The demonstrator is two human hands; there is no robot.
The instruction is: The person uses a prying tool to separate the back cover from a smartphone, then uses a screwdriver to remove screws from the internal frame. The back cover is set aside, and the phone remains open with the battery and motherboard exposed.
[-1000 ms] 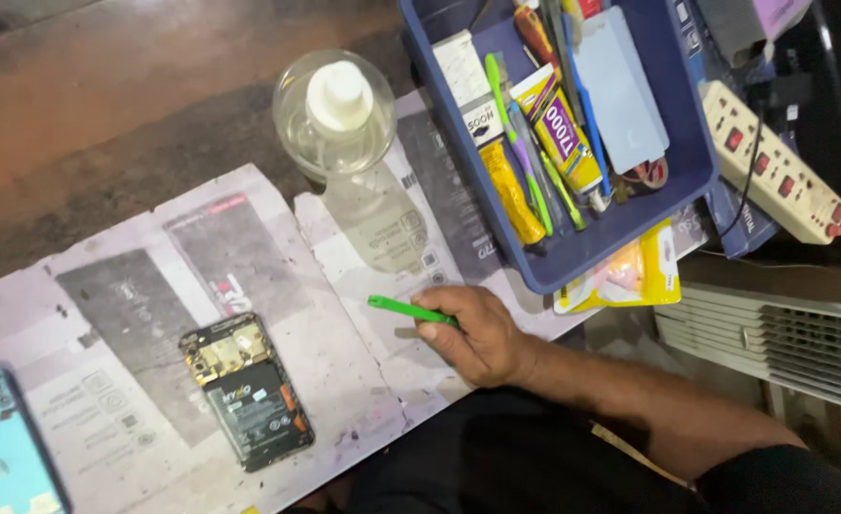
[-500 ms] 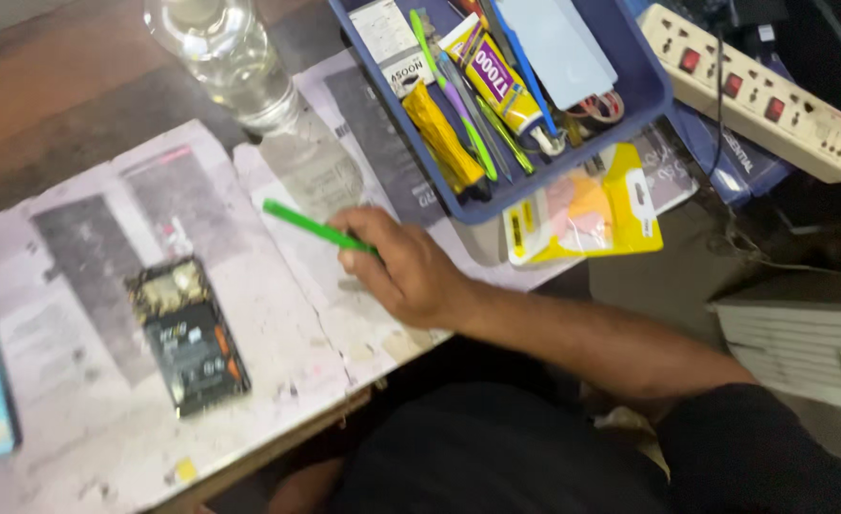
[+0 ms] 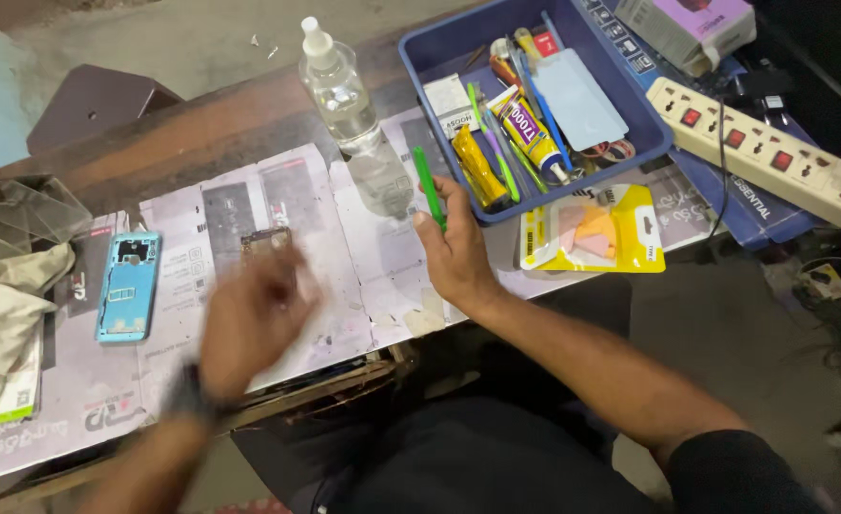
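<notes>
Head view: the right hand point(image 3: 454, 252) is closed around a slim green plastic tool point(image 3: 428, 186), pinched near its lower end between thumb and fingers, with most of the stick pointing up and away from the hand toward the clear plastic bottle point(image 3: 342, 95). Just to the right of that hand sits a blue tray point(image 3: 630, 152) holding a glue tube point(image 3: 527, 133), more thin tools and a pale card. A yellow packet point(image 3: 592, 228) lies just beside the hand's right edge, below the tray.

The left hand point(image 3: 254, 319) is blurred with motion, so I cannot tell how far it is open or whether it holds anything. It hovers over the paper-covered table point(image 3: 363, 286). Just beyond its fingertips lies a dark opened phone point(image 3: 266, 240), partly hidden by the blur. Further to that hand's left lies a light blue phone back cover point(image 3: 127, 286), and past it a crumpled cloth point(image 3: 1, 305). A white power strip point(image 3: 772, 157) lies well to the right.

The green tool looks light, thin and slightly springy, likely smooth plastic; a pinch low on the shaft suits fine control. The opened phone appears fragile, best gripped by its side edges rather than the exposed middle.
</notes>
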